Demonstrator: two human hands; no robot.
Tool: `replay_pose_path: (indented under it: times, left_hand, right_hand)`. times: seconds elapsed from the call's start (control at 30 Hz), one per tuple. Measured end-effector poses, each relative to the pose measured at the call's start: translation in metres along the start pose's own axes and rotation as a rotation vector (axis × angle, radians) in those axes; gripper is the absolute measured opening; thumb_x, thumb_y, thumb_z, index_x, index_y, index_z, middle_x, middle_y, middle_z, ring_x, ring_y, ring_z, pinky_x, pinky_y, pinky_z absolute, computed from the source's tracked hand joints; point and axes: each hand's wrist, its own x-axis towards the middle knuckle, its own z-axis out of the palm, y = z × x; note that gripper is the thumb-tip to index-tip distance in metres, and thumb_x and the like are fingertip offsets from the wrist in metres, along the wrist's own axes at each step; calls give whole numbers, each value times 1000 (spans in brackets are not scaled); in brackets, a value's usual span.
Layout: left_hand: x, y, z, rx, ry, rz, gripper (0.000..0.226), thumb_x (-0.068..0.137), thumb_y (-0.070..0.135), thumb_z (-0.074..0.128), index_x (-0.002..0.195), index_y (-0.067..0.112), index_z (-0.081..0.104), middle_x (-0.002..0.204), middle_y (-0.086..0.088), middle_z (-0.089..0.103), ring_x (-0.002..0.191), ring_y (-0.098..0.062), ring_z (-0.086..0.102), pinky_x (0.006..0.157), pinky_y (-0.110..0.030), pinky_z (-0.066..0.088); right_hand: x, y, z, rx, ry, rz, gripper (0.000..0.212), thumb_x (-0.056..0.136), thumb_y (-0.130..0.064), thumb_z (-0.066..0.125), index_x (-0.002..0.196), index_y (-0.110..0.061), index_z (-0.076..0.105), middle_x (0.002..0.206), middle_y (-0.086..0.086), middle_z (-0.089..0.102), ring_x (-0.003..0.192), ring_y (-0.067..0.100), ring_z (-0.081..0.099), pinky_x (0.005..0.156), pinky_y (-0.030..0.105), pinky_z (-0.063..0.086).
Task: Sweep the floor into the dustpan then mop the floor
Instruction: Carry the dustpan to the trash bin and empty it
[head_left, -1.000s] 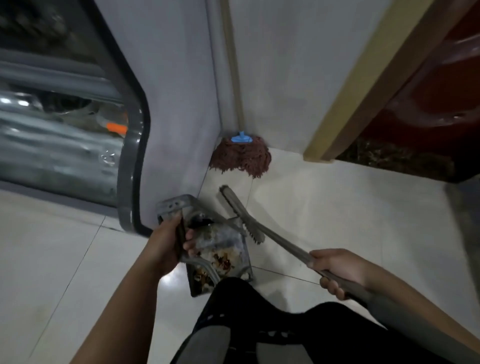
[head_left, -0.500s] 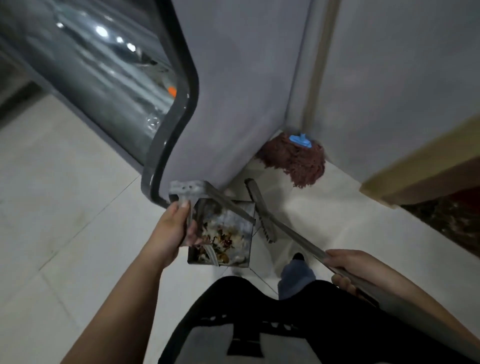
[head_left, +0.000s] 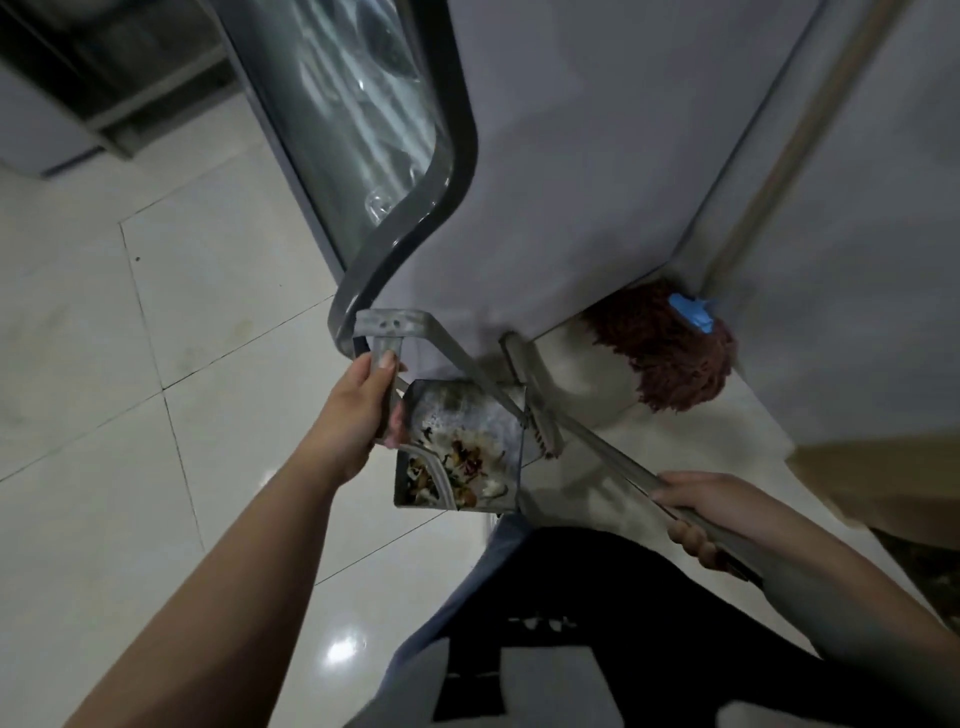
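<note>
My left hand (head_left: 363, 410) grips the upright grey handle of a metal dustpan (head_left: 470, 415), whose tray holds a heap of brown and white litter. My right hand (head_left: 691, 512) is curled round the long grey broom handle (head_left: 613, 452); the narrow broom head (head_left: 535, 400) lies on the tiles just right of the pan. A reddish-brown string mop (head_left: 670, 353) with a blue clip (head_left: 693, 312) stands in the wall corner behind them, its pole leaning up the wall.
A grey appliance with a curved glass door (head_left: 363, 130) stands right behind the dustpan. Pale floor tiles (head_left: 156, 389) stretch to the left. A tan door frame (head_left: 872, 478) is at the right. My dark-clothed legs fill the bottom.
The view has swung left and downward. My left hand has lifted the dustpan a little off the floor, its tray hanging tilted; the broom has stayed beside the pan.
</note>
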Motion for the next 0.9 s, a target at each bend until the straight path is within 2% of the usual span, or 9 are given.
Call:
replay_pose_path:
  times: [0.1, 0.17, 0.27, 0.33, 0.43, 0.63, 0.77, 0.83, 0.9]
  left_hand:
    - [17, -4, -4, 2, 150, -33, 28, 101, 31, 32, 84, 13, 43, 36, 5, 37, 30, -9, 29, 37, -20, 28]
    - [29, 1, -6, -30, 139, -52, 29, 101, 31, 33, 81, 12, 42, 40, 1, 37, 29, -8, 28, 34, -18, 27]
    - [52, 14, -5, -24, 118, -93, 28, 101, 31, 34, 82, 11, 40, 44, -2, 35, 27, -8, 25, 33, -16, 26]
    - [69, 23, -2, 23, 80, -131, 25, 101, 31, 35, 86, 12, 39, 50, -4, 32, 26, -7, 26, 34, -16, 26]
    - [90, 31, 5, 91, -6, -172, 22, 100, 30, 37, 89, 12, 39, 58, -4, 29, 24, -3, 28, 33, -16, 25]
    - [123, 41, 14, 290, -225, -271, 34, 101, 34, 31, 77, 11, 39, 52, -4, 27, 24, -7, 24, 35, -17, 20]
    - [140, 54, 19, 315, -206, -333, 36, 101, 34, 34, 73, 11, 39, 31, 2, 31, 21, -6, 23, 30, -10, 18]
    - [147, 59, 23, 305, -181, -340, 38, 100, 32, 36, 69, 12, 36, 28, 5, 30, 19, -5, 22, 29, -8, 17]
    - [153, 61, 29, 326, -197, -347, 39, 101, 30, 37, 66, 12, 34, 32, 2, 30, 18, -5, 21, 29, -7, 16]
  right_hand:
    - [2, -7, 5, -30, -8, -10, 22, 96, -5, 43, 80, -12, 56, 34, 4, 40, 21, 8, 34, 28, 7, 28]
    - [2, -10, 9, -73, 0, -29, 22, 95, -3, 44, 77, -8, 55, 34, 5, 40, 21, 8, 33, 28, 7, 27]
    - [3, -14, 16, -75, 16, -3, 16, 94, -5, 46, 87, -9, 59, 39, 7, 40, 23, 9, 32, 28, 9, 27]
    - [4, -16, 23, -75, 23, 2, 15, 94, -5, 46, 93, -9, 60, 39, 6, 40, 23, 9, 33, 28, 9, 28]
    - [4, -18, 35, -108, 24, -24, 19, 94, -2, 45, 90, -9, 61, 36, 5, 41, 22, 9, 34, 27, 9, 27]
    - [5, -15, 39, -223, 3, -70, 21, 94, -3, 44, 74, -6, 50, 35, 2, 39, 24, 9, 34, 30, 12, 27]
    - [12, -8, 46, -304, 31, -70, 16, 92, -5, 48, 79, -6, 56, 62, 14, 44, 51, 19, 40, 40, 20, 32]
    - [17, -2, 50, -302, 39, -56, 14, 92, -6, 50, 93, 1, 61, 79, 17, 47, 66, 24, 42, 47, 23, 33]
    - [22, 3, 53, -285, 60, -53, 25, 91, -5, 52, 108, 12, 59, 86, 16, 50, 72, 23, 47, 51, 22, 36]
